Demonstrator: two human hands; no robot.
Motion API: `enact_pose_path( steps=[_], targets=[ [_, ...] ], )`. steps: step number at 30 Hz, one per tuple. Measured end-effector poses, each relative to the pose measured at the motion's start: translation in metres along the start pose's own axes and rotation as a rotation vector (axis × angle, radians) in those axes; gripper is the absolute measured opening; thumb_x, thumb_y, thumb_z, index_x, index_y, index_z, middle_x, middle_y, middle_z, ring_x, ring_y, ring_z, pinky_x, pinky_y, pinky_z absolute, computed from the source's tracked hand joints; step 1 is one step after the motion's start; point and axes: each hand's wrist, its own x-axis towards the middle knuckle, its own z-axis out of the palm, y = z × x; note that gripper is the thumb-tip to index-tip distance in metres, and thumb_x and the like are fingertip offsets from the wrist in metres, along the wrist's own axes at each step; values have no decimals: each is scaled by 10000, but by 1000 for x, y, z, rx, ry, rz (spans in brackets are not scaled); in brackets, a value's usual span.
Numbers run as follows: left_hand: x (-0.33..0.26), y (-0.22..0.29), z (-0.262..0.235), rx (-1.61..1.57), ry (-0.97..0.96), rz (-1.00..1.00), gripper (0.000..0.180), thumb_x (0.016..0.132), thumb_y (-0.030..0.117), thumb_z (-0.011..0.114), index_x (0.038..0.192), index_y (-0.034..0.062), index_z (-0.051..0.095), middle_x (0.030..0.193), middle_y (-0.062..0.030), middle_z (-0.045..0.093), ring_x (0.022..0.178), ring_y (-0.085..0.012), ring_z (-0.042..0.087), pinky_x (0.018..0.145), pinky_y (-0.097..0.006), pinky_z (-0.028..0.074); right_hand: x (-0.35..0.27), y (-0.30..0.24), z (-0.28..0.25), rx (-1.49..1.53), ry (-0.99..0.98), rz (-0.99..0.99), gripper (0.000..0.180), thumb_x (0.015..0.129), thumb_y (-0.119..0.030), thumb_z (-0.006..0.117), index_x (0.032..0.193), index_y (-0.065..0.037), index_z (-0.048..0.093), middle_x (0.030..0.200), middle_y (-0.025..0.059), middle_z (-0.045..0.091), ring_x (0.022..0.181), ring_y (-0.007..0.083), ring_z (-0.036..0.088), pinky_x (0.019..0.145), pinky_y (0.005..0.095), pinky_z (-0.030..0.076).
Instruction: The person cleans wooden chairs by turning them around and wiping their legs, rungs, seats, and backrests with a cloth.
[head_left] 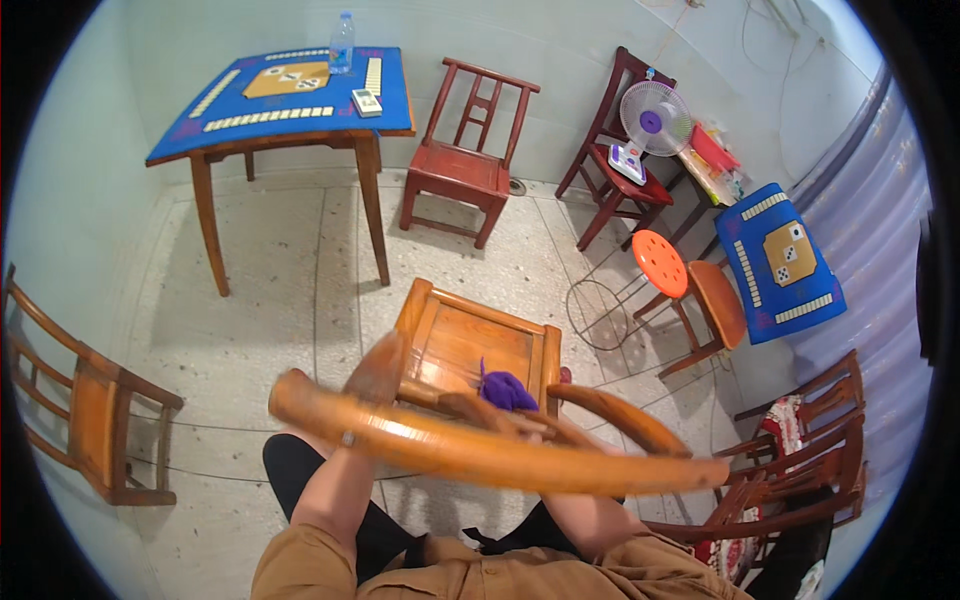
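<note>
Purple cloth [508, 390] bunched on seat [470, 340] of wooden chair, near rear edge, toward right corner. Right hand [532, 428] mostly masked by top rail [480, 455], just beside cloth; finger closure, and any hold on cloth, impossible to tell. Left hand hidden behind same rail; grip likewise unreadable. Risks, as judged: cloth snagging on backrest if pulled through; knuckles knocking rail from cramped reach; chair sliding or tipping if leaned on; cloth slipping past right edge onto floor [260, 350] if pushed carelessly.
</note>
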Motion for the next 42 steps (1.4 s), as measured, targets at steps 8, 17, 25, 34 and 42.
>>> enact_pose_path(
  steps=[8, 17, 25, 34, 42],
  targets=[
    [-100, 124, 8, -190, -31, -238, 371, 781, 88, 684, 1099, 61, 495, 998, -50, 582, 939, -189, 570, 801, -310, 477, -115, 50, 54, 1028, 72, 256, 353, 789, -11, 628, 1132, -51, 555, 1055, 63, 579, 978, 213, 546, 878, 300, 430],
    [-222, 276, 28, -152, -58, -131, 430, 883, 271, 589, 1244, 79, 456, 1175, -98, 530, 1027, -202, 556, 879, -331, 473, -119, -33, -2, 631, 92, -9, 236, 840, -61, 588, 1072, -19, 568, 978, 87, 614, 923, 214, 581, 810, 309, 461],
    [-247, 392, -22, 201, 185, 603, 278, 948, 83, 448, 1223, 43, 459, 1078, -74, 539, 1021, -157, 527, 913, -301, 448, -200, -9, -59, 1292, 243, 777, 342, 811, -127, 559, 1144, -49, 541, 1014, 75, 607, 907, 204, 590, 768, 311, 479],
    [-262, 435, 123, 1143, -260, 770, 220, 854, 61, 566, 1062, 2, 606, 945, -118, 650, 885, -194, 609, 837, -298, 451, -198, -62, -162, 1057, 195, 221, 492, 817, -196, 557, 1242, 28, 451, 1197, 91, 557, 1097, 220, 545, 992, 352, 395],
    [-284, 442, 115, 1469, -443, 456, 209, 751, 159, 626, 923, 43, 650, 789, -90, 661, 858, -293, 612, 749, -347, 455, -161, -78, -149, 571, -5, 264, 325, 842, -219, 588, 1098, -19, 590, 1023, 37, 581, 903, 132, 536, 809, 272, 434]
  ],
)
